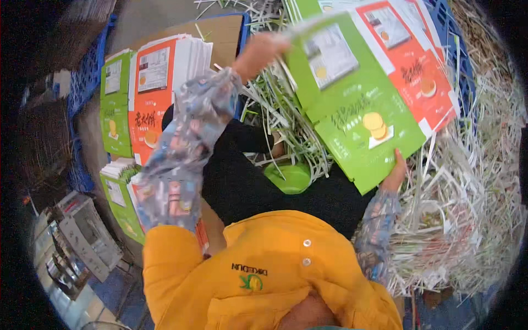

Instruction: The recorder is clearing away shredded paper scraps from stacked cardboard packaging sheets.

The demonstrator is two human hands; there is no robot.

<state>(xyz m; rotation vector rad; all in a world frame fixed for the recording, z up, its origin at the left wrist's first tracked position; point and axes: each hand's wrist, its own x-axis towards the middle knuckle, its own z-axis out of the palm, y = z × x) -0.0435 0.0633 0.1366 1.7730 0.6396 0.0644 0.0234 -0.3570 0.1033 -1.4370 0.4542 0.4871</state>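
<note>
The right hand (395, 175) grasps the near edge of a green card (335, 118), which spreads ahead and to the left of that hand, a red card (426, 82) alongside. The left hand (260, 54), blurred, is beside the green card's far end; I cannot tell whether it grips anything. Paper strips (300, 140) lie between the hands; card stacks (152, 104) stand left of the left hand.

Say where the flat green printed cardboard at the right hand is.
In the head view, the green cardboard is right of centre, between pale paper shreds and flat orange cardboard.
</note>
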